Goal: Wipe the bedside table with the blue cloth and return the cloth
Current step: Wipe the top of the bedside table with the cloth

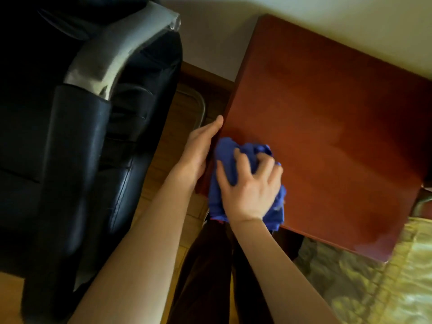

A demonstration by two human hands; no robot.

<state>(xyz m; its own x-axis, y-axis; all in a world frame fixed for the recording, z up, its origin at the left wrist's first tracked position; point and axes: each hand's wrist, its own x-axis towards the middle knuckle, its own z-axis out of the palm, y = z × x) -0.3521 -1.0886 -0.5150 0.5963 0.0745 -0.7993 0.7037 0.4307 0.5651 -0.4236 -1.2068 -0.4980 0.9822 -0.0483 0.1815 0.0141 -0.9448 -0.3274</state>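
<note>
The bedside table (327,127) has a bare reddish-brown wooden top and fills the right half of the view. A crumpled blue cloth (225,150) lies on its near left corner. My right hand (250,185) presses down on the cloth with fingers spread and curled into it. My left hand (198,153) lies flat against the table's left side edge, fingers straight and pointing away from me, with nothing in it. Part of the cloth hangs over the table's front edge beneath my right wrist.
A black leather armchair (77,148) with a silver armrest (112,57) stands close on the left. Between chair and table is a narrow strip of wooden floor (184,118). A yellow-green patterned bedspread (374,284) lies at the lower right. A pale wall (327,17) backs the table.
</note>
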